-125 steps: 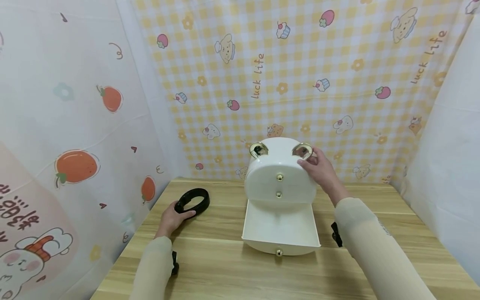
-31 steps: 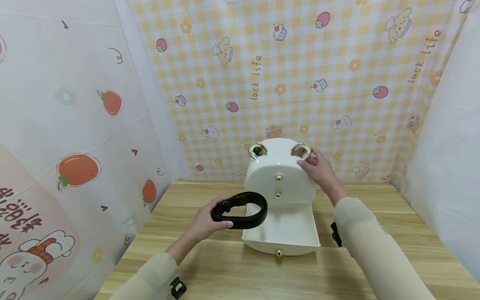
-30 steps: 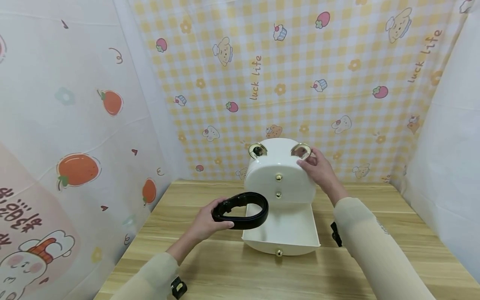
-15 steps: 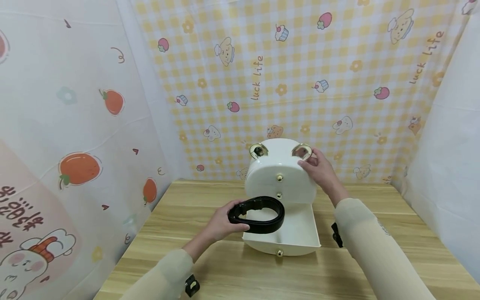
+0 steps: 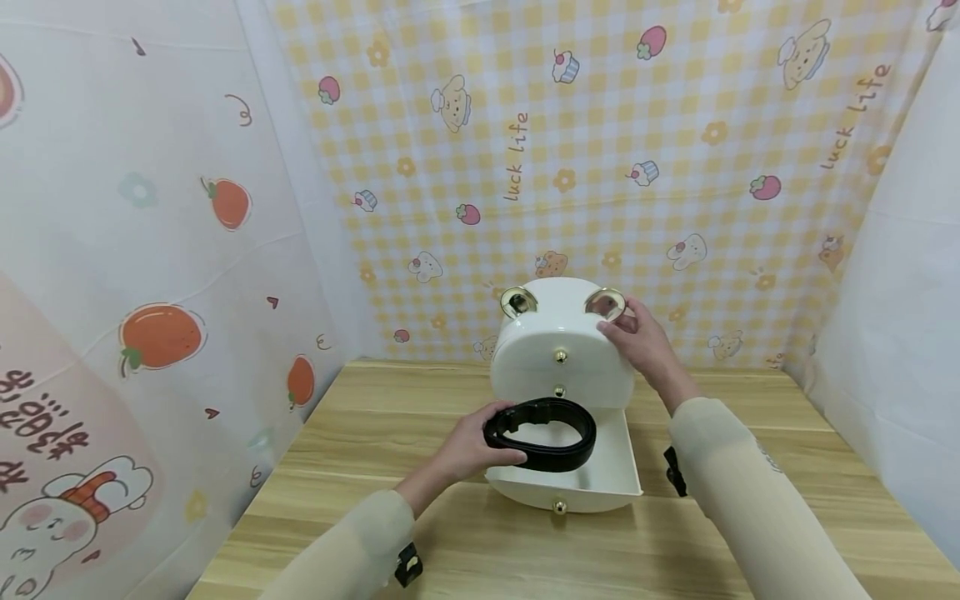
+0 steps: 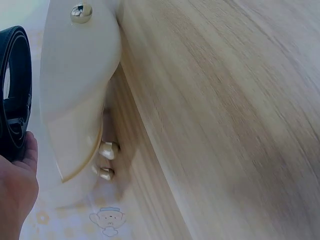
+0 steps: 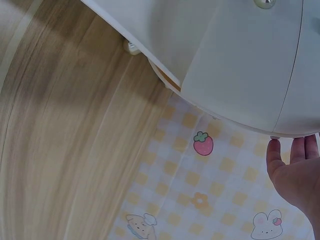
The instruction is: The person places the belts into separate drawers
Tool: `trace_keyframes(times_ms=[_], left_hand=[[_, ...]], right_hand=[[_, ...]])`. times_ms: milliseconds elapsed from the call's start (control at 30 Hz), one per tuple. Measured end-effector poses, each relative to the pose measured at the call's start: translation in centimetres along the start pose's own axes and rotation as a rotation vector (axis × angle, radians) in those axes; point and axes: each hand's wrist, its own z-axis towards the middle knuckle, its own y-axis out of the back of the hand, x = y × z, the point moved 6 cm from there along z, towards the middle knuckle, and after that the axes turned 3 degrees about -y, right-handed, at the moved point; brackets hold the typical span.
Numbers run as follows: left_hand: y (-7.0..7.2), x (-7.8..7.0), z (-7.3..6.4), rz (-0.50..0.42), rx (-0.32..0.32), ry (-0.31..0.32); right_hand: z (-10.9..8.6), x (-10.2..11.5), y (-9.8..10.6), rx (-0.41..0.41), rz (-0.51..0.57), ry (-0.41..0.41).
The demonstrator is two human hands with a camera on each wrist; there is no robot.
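My left hand (image 5: 471, 446) grips a coiled black belt (image 5: 558, 460), thumb on the near side and fingers at the back. The coil is held over the pulled-out lower drawer (image 5: 621, 471) of a white storage box (image 5: 561, 308), hiding part of the drawer's inside. Round gold ears (image 5: 519, 302) stand on top of the box, and gold knobs mark its front. At the box's upper right, beside the other ear, my right hand (image 5: 643, 340) rests its thumb and fingers against the side. The right wrist view shows those fingertips (image 7: 274, 145) at the box's edge.
The box stands toward the back of a wood-grain table (image 5: 420, 375). Behind it hangs a yellow checked cloth (image 5: 420, 292) with cartoon prints, and printed white cloth (image 5: 247, 350) covers the left side. Black straps (image 5: 408, 565) sit on both wrists.
The belt, at first on the table at the left, was lifted by my left hand and carried right until over the open drawer. My right hand stayed at the box.
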Motion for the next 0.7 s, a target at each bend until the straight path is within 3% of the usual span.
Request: trace_keyframes(times_ms=[400,700], left_hand=[[-2.0,-0.2,1.2,0.11,0.008,0.008],[-3.3,-0.6,2.1,0.096,0.035,-0.033]], right_hand=[[0.1,-0.1,0.0,0.005,0.014,0.012],[0.1,-0.2,0.0,0.004,0.017,-0.008]])
